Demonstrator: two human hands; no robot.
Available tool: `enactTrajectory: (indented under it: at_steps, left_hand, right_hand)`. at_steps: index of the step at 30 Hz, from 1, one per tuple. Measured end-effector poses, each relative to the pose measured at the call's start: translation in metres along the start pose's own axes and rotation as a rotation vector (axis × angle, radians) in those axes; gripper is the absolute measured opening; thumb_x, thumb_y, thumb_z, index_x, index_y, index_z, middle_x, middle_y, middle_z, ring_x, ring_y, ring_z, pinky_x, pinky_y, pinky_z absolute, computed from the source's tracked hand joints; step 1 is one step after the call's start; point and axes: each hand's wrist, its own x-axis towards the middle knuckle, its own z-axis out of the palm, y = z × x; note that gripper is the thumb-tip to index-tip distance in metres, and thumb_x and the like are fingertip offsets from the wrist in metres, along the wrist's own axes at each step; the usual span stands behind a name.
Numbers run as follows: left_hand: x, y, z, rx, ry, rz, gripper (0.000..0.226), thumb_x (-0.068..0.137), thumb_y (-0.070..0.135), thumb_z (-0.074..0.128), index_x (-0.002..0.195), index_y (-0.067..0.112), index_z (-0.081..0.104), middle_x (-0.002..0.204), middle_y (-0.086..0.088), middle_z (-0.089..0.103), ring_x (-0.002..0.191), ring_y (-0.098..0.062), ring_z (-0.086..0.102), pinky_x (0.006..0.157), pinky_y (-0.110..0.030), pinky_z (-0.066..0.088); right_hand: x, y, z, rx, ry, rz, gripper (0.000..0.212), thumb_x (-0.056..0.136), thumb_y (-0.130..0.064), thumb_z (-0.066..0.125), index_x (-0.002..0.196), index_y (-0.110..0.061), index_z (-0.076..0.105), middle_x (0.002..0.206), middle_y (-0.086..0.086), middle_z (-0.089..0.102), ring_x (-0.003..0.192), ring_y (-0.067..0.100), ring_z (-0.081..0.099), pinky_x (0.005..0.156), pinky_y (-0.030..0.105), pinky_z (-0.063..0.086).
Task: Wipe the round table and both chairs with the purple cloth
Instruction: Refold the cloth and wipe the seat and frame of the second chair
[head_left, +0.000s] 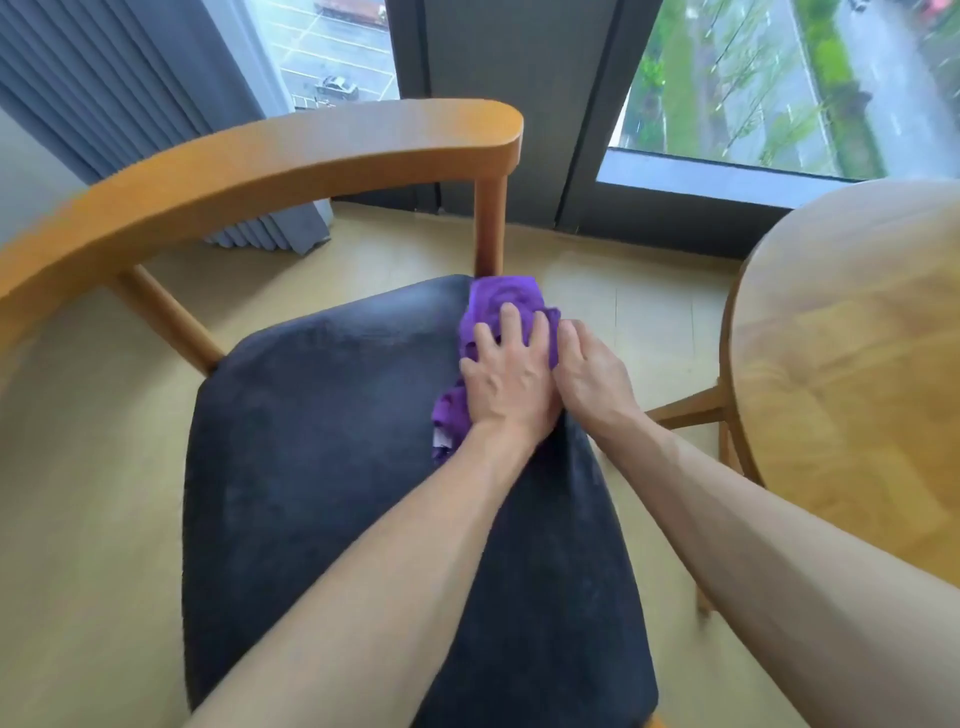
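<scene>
The cloth (501, 312) lies bunched on the far right corner of the dark seat (332, 441) of the chair (249, 156), close to the wooden post that carries the curved armrest. The left hand (506, 384) lies flat on top of it with fingers spread, so it presses the cloth down and does not pinch it. The right hand (589, 376) is just beside, touching the left one, at the right edge of the seat; its fingers curve over the edge or over the cloth border, and I cannot tell if it grips anything.

The cloth looks soft, light and limp. It folds and wrinkles under the palm, and one part hangs loose behind the left wrist. Such a cloth does not keep a shape, so I judge it is best held by a flat palm on the thick middle of the bunch, with the fingers spread to stop it from rolling up. On the seat, which seems slightly fuzzy, it will probably drag a little and not slide freely.

The chair looks stiff and rather heavy, so it should stay in place during wiping. The bench (852, 364), round and wooden, stands to the right, apart from the chair. Only one chair is in view.
</scene>
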Motion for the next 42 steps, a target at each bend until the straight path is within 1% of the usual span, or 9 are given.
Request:
enactTrajectory:
  at_steps: [3, 8, 11, 15, 21, 23, 30, 36, 42]
  left_hand:
    - [-0.054, 0.020, 0.010, 0.047, -0.060, 0.209, 0.076, 0.093, 0.031, 0.052, 0.158, 0.019, 0.014, 0.160, -0.003, 0.023, 0.113, -0.031, 0.042, 0.079, -0.042, 0.048]
    - [-0.047, -0.066, -0.016, 0.151, -0.012, 0.494, 0.060, 0.086, 0.022, 0.057, 0.143, 0.036, 0.044, 0.141, -0.005, 0.046, 0.101, -0.033, 0.049, 0.063, -0.039, 0.047]
    - [-0.016, -0.179, -0.044, 0.359, 0.028, 0.213, 0.061, 0.089, 0.028, 0.061, 0.146, 0.038, 0.041, 0.139, -0.007, 0.042, 0.106, -0.035, 0.045, 0.068, -0.041, 0.049]
    - [-0.026, -0.291, -0.068, 0.200, 0.030, -0.265, 0.059, 0.090, 0.013, 0.049, 0.144, 0.029, 0.032, 0.145, -0.003, 0.034, 0.104, -0.041, 0.042, 0.083, -0.054, 0.046]
    - [0.003, -0.230, -0.046, 0.024, 0.114, -0.541, 0.036, 0.090, 0.007, 0.044, 0.125, 0.011, 0.045, 0.128, -0.023, 0.040, 0.110, -0.051, 0.047, 0.094, -0.058, 0.042]
    - [0.026, -0.203, -0.044, -0.020, 0.116, -0.506, 0.034, 0.091, 0.010, 0.042, 0.125, 0.009, 0.048, 0.129, -0.025, 0.043, 0.115, -0.052, 0.047, 0.098, -0.056, 0.039]
    - [0.065, -0.026, -0.019, -0.114, 0.022, -0.015, 0.037, 0.092, 0.023, 0.053, 0.129, 0.020, 0.052, 0.132, -0.012, 0.046, 0.116, -0.038, 0.048, 0.091, -0.047, 0.047]
    - [0.082, -0.007, -0.007, 0.262, -0.029, 0.612, 0.043, 0.091, 0.032, 0.055, 0.134, 0.030, 0.051, 0.126, 0.001, 0.058, 0.113, -0.028, 0.050, 0.084, -0.041, 0.047]
    - [0.098, 0.002, -0.014, 0.258, -0.144, 0.301, 0.034, 0.092, 0.039, 0.048, 0.124, 0.032, 0.057, 0.123, -0.004, 0.057, 0.120, -0.031, 0.045, 0.085, -0.044, 0.045]
  right_hand:
    - [-0.009, 0.009, -0.006, -0.131, 0.025, 0.019, 0.040, 0.105, -0.036, 0.030, 0.118, -0.011, 0.057, 0.121, 0.013, 0.058, 0.116, 0.034, 0.050, 0.098, 0.043, 0.040]
    - [-0.027, 0.022, -0.009, -0.187, 0.003, 0.002, 0.039, 0.106, -0.032, 0.029, 0.132, -0.017, 0.054, 0.131, 0.015, 0.058, 0.124, 0.031, 0.049, 0.101, 0.037, 0.036]
    - [-0.035, 0.028, -0.007, -0.215, -0.064, 0.011, 0.040, 0.103, -0.027, 0.037, 0.142, -0.023, 0.049, 0.142, 0.008, 0.052, 0.128, 0.028, 0.050, 0.107, 0.037, 0.037]
    - [-0.045, 0.032, -0.004, -0.274, -0.124, -0.067, 0.046, 0.098, -0.019, 0.046, 0.145, -0.024, 0.047, 0.147, 0.003, 0.048, 0.129, 0.028, 0.049, 0.108, 0.038, 0.040]
    - [-0.064, 0.029, 0.012, -0.527, -0.179, -0.135, 0.077, 0.089, -0.041, 0.066, 0.154, -0.029, 0.026, 0.152, -0.003, 0.034, 0.132, 0.028, 0.037, 0.106, 0.036, 0.038]
    - [-0.064, 0.030, 0.014, -0.579, -0.166, -0.137, 0.085, 0.088, -0.043, 0.068, 0.156, -0.030, 0.020, 0.154, -0.004, 0.030, 0.132, 0.027, 0.036, 0.106, 0.034, 0.037]
    - [-0.061, 0.028, 0.010, -0.540, -0.197, -0.106, 0.082, 0.089, -0.035, 0.066, 0.156, -0.032, 0.020, 0.158, -0.005, 0.027, 0.133, 0.025, 0.036, 0.103, 0.033, 0.038]
    - [-0.060, 0.035, 0.003, -0.475, -0.253, -0.124, 0.087, 0.085, -0.014, 0.065, 0.157, -0.031, 0.019, 0.161, -0.005, 0.021, 0.135, 0.023, 0.036, 0.101, 0.032, 0.039]
    - [-0.063, 0.045, 0.006, -0.378, -0.186, -0.099, 0.084, 0.081, -0.018, 0.076, 0.151, -0.024, 0.030, 0.160, -0.001, 0.024, 0.140, 0.025, 0.035, 0.104, 0.033, 0.039]
